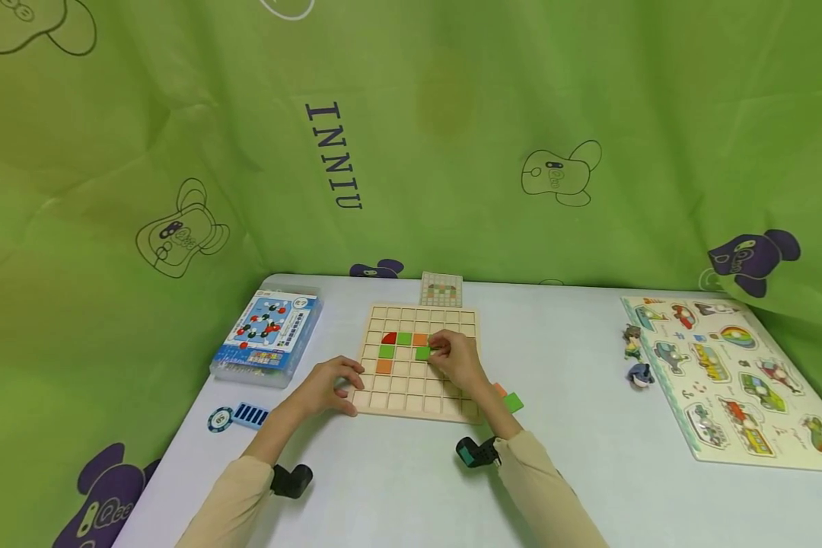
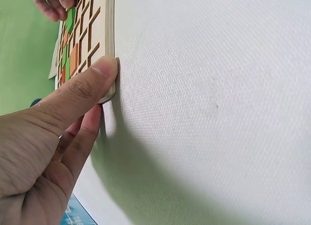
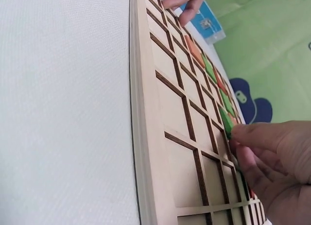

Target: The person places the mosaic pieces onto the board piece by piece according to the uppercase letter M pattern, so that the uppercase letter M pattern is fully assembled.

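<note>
A wooden grid board (image 1: 411,388) lies on the table, with a red quarter-round tile (image 1: 390,338), green tiles (image 1: 404,339) and orange tiles (image 1: 383,366) in some of its cells. My left hand (image 1: 330,385) holds the board's near left corner; in the left wrist view the thumb (image 2: 80,86) lies on the corner, with the fingers at the side edge. Thumb and fingertips of my right hand (image 1: 457,361) pinch a green square tile (image 3: 226,122) at a cell right of the middle. That hand hides part of the board's right side.
Behind the board leans a small pattern card (image 1: 441,290). Loose green tiles (image 1: 514,403) and orange ones lie beside the right forearm. At left are a boxed set (image 1: 267,335) and a blue toy piece (image 1: 250,415); at right, small figures (image 1: 632,342) and a picture puzzle board (image 1: 747,380).
</note>
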`<state>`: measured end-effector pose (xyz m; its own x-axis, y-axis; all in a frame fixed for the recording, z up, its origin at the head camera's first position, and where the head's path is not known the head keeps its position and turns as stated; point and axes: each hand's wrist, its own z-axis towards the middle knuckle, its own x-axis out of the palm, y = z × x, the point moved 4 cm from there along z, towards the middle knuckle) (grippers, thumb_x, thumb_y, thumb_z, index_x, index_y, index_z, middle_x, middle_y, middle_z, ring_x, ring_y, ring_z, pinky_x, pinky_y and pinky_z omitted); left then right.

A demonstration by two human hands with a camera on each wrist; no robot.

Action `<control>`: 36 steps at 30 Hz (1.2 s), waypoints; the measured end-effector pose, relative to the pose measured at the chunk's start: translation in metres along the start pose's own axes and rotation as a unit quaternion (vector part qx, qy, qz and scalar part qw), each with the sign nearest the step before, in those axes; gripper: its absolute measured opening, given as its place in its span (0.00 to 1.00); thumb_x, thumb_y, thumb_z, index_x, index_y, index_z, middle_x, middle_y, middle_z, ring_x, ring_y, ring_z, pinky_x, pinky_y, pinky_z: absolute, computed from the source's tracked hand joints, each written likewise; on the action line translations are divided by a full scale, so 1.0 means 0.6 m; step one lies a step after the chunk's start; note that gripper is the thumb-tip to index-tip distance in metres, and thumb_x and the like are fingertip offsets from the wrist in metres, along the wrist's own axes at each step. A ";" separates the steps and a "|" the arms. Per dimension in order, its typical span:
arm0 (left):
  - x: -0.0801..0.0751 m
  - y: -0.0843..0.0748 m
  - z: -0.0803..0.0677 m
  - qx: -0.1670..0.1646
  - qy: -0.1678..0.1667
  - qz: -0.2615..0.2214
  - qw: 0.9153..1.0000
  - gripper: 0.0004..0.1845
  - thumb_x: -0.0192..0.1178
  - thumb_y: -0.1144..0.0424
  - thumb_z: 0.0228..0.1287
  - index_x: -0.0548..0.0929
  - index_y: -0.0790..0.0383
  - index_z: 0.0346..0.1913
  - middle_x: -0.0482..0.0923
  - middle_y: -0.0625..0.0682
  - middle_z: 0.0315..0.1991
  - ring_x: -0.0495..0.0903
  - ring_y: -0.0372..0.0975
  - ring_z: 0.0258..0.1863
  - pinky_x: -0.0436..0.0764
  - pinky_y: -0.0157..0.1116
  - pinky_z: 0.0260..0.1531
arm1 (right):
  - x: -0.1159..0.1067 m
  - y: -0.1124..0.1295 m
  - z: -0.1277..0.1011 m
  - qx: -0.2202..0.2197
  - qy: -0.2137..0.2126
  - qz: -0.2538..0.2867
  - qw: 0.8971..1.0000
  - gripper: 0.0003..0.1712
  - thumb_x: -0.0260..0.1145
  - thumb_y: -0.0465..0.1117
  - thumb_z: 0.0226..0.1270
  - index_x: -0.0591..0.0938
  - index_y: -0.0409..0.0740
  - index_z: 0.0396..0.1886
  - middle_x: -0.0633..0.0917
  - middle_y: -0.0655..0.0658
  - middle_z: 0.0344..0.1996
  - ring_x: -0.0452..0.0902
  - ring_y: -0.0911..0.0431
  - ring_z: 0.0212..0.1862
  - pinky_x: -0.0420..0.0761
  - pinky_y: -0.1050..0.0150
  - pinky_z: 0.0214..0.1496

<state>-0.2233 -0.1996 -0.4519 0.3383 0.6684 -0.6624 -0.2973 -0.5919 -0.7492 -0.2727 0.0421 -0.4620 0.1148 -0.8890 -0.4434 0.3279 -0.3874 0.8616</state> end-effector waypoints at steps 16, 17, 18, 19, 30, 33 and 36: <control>0.001 -0.003 -0.002 0.010 0.009 0.007 1.000 0.15 0.76 0.76 0.39 0.82 0.69 0.33 0.74 0.65 0.53 0.71 0.58 0.56 0.83 0.39 0.41 | -0.026 0.005 -0.031 0.039 -0.012 0.048 0.998 0.17 0.69 0.23 0.55 0.80 0.28 0.45 0.84 0.34 0.41 0.83 0.45 0.40 0.83 0.65 0.41; 0.001 -0.003 -0.001 0.013 0.011 0.009 1.000 0.15 0.76 0.75 0.39 0.82 0.69 0.33 0.74 0.65 0.53 0.71 0.58 0.56 0.83 0.39 0.41 | -0.037 0.006 -0.039 0.046 -0.009 0.053 0.998 0.17 0.69 0.24 0.55 0.80 0.28 0.47 0.84 0.34 0.43 0.83 0.45 0.41 0.83 0.64 0.42; 0.002 -0.004 -0.001 0.013 0.011 0.013 1.000 0.15 0.76 0.75 0.39 0.82 0.69 0.33 0.74 0.65 0.53 0.71 0.58 0.56 0.83 0.39 0.41 | -0.049 0.006 -0.048 0.050 -0.004 0.055 0.997 0.17 0.69 0.25 0.56 0.80 0.29 0.47 0.83 0.34 0.44 0.82 0.45 0.42 0.83 0.64 0.43; 0.001 -0.004 -0.001 0.013 0.011 0.014 1.000 0.15 0.76 0.75 0.39 0.82 0.69 0.33 0.74 0.65 0.53 0.71 0.58 0.56 0.83 0.38 0.41 | -0.062 0.005 -0.057 0.056 0.002 0.059 0.997 0.18 0.69 0.26 0.57 0.80 0.30 0.48 0.83 0.33 0.45 0.82 0.45 0.43 0.83 0.63 0.43; -0.007 0.004 -0.010 0.001 0.006 0.004 1.000 0.15 0.76 0.74 0.40 0.82 0.68 0.33 0.73 0.65 0.54 0.70 0.59 0.57 0.83 0.35 0.40 | -0.184 -0.057 -0.140 0.041 0.053 0.045 0.997 0.18 0.69 0.29 0.59 0.79 0.32 0.49 0.83 0.33 0.44 0.82 0.51 0.42 0.80 0.71 0.44; -0.007 0.006 -0.011 0.003 0.007 0.000 1.000 0.15 0.76 0.74 0.39 0.82 0.68 0.33 0.73 0.66 0.54 0.70 0.59 0.57 0.83 0.34 0.40 | -0.196 -0.071 -0.157 0.038 0.085 0.023 0.995 0.18 0.70 0.29 0.57 0.80 0.33 0.49 0.84 0.36 0.43 0.80 0.54 0.40 0.80 0.70 0.41; -0.008 0.008 -0.011 0.003 0.007 0.001 1.000 0.16 0.76 0.74 0.39 0.82 0.68 0.33 0.73 0.65 0.54 0.70 0.59 0.57 0.83 0.34 0.40 | -0.197 -0.081 -0.163 0.020 0.120 0.016 0.992 0.20 0.72 0.29 0.54 0.80 0.34 0.48 0.84 0.39 0.40 0.77 0.55 0.37 0.78 0.71 0.35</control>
<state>-0.2201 -0.2086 -0.4523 0.3503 0.6615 -0.6631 -0.3023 -0.5902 -0.7485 -0.2103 0.1899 -0.4755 0.3464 -0.8192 -0.4570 0.2842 -0.3727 0.8834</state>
